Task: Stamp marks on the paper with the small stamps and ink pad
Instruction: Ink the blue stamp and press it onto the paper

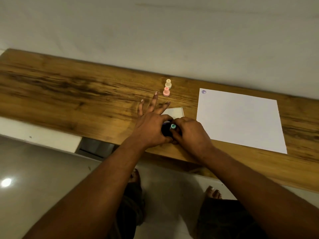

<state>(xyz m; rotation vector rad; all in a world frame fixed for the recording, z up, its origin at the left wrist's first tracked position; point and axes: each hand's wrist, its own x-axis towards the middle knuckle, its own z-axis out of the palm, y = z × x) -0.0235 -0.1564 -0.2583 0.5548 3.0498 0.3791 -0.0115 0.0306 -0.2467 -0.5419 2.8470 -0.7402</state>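
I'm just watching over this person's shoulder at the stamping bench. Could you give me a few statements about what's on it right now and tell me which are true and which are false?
1. The paper already carries one blue mark in its far left corner. True.
2. The right hand holds a green-topped stamp down at the dark ink pad. True.
3. The pink stamp lies on the paper. False: it stands on the wooden bench, left of the paper, beside the cream stamp.
4. The left hand is pressed flat on the paper. False: it is at the ink pad, three fingers spread over the bench.
5. Three stamps are in view. True.
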